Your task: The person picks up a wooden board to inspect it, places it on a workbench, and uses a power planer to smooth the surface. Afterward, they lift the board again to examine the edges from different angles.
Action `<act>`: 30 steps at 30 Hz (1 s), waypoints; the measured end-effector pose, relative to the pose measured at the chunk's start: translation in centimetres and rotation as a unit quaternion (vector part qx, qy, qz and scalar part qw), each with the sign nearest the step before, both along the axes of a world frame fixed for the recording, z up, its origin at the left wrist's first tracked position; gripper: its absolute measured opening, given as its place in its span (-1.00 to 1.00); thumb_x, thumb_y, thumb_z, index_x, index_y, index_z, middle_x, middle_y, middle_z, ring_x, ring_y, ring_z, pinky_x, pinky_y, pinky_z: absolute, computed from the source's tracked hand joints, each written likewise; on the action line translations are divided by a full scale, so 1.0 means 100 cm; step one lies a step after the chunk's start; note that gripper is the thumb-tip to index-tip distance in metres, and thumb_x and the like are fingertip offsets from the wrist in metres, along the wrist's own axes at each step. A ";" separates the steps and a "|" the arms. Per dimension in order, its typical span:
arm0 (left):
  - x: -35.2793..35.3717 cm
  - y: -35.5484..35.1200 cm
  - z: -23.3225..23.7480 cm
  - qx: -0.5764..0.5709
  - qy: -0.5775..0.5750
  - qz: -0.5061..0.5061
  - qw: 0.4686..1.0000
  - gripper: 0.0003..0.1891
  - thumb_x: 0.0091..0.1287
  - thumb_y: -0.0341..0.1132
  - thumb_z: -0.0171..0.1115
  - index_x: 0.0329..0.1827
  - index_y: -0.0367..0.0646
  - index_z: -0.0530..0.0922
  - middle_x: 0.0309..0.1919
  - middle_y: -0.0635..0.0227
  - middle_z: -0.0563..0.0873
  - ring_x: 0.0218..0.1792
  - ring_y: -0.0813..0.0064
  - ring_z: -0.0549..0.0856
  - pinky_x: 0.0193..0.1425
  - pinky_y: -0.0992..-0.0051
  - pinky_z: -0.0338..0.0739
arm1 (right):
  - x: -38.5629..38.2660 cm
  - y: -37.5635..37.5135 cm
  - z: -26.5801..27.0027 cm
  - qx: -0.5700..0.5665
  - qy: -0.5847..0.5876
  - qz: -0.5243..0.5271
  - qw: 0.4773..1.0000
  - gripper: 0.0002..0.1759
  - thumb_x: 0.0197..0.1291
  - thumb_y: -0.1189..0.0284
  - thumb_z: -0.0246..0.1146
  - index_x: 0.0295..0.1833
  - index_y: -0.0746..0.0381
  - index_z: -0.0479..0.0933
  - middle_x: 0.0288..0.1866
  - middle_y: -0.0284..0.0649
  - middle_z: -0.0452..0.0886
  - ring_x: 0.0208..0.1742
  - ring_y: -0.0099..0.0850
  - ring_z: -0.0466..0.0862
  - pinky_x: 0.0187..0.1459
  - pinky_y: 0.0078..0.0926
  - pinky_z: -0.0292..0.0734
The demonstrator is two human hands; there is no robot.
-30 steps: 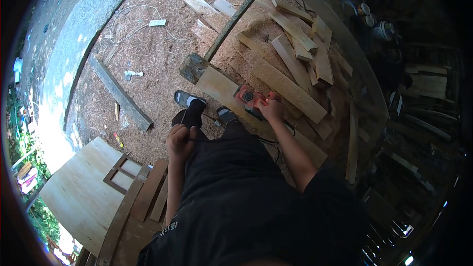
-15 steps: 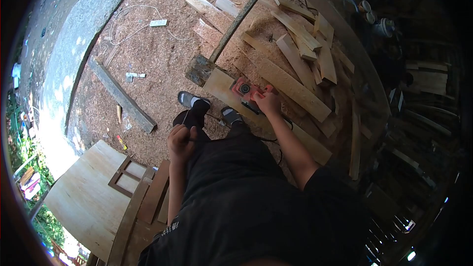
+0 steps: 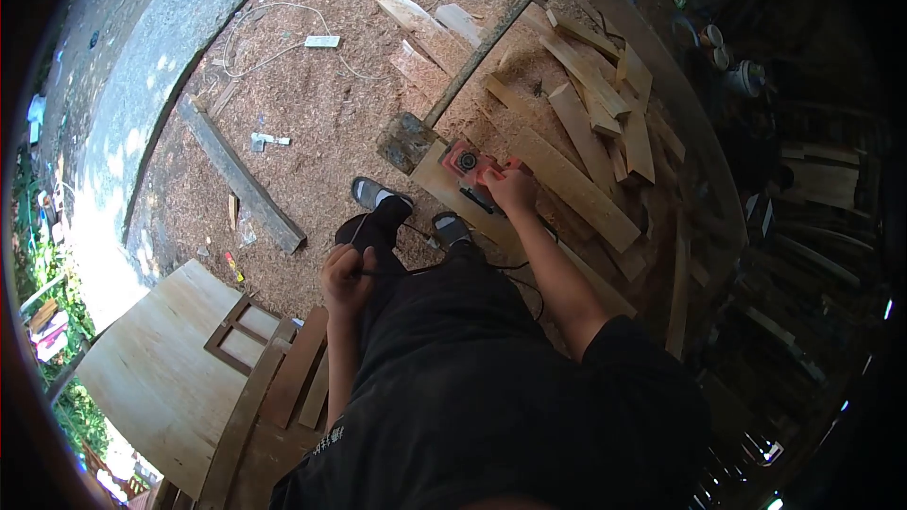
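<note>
My right hand is closed around the handle of a red electric hand planer. The planer rests on a long light wooden plank, close to its far end. A dark weathered block sits at that end of the plank. Over my thigh, my left hand is closed in a fist on a thin black power cord. Part of the cord's path is lost against my dark clothing.
Several loose boards are piled right of the plank. A long wooden bar extends beyond the block. Shavings cover the ground, with a weathered beam and a white power strip on it. A plywood sheet is at lower left.
The planer and my right hand have moved along the plank toward the dark block. My left hand stays closed on the cord. The whole view has shifted slightly.
</note>
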State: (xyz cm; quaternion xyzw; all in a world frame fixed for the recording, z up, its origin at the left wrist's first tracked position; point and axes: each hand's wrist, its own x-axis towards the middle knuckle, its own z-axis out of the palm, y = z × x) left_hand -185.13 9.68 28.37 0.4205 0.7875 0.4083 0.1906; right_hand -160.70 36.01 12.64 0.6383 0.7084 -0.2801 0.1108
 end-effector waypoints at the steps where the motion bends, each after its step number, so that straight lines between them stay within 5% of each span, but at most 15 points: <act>1: -0.002 -0.002 -0.003 0.006 0.001 0.004 1.000 -0.53 0.30 -0.52 0.45 -0.59 -0.20 0.26 -0.62 0.23 0.33 -0.57 0.19 0.40 -0.45 0.21 0.26 | -0.004 0.001 0.000 0.003 0.001 0.005 1.000 -0.36 0.31 -0.17 0.24 -0.37 0.22 0.80 -0.36 0.01 0.79 -0.26 0.00 0.82 -0.19 -0.02 0.72; 20: -0.021 -0.022 0.005 0.013 0.006 0.079 0.997 -0.55 0.27 -0.50 0.45 -0.60 -0.20 0.28 -0.62 0.22 0.35 -0.56 0.19 0.42 -0.44 0.21 0.29 | -0.075 0.022 -0.018 -0.016 0.090 0.011 0.996 -0.37 0.39 -0.13 0.18 -0.29 0.22 0.82 -0.25 0.04 0.81 -0.20 0.03 0.81 -0.06 -0.01 0.69; 22: -0.018 -0.027 0.008 0.017 0.004 0.092 0.996 -0.55 0.26 -0.50 0.46 -0.60 -0.20 0.28 -0.62 0.22 0.36 -0.56 0.18 0.43 -0.43 0.21 0.30 | -0.084 0.025 -0.019 -0.011 0.159 0.018 0.987 -0.37 0.38 -0.11 0.21 -0.41 0.19 0.82 -0.47 -0.12 0.77 -0.31 -0.14 0.80 -0.15 -0.16 0.65; 30: -0.003 -0.051 0.023 0.030 0.019 0.137 0.990 -0.59 0.23 -0.50 0.46 -0.59 -0.21 0.32 -0.61 0.23 0.40 -0.55 0.15 0.46 -0.41 0.20 0.35 | -0.126 0.054 -0.028 -0.029 0.230 0.048 0.971 -0.36 0.42 -0.10 0.23 -0.40 0.27 0.78 -0.51 -0.17 0.75 -0.53 -0.39 0.71 -0.35 -0.34 0.59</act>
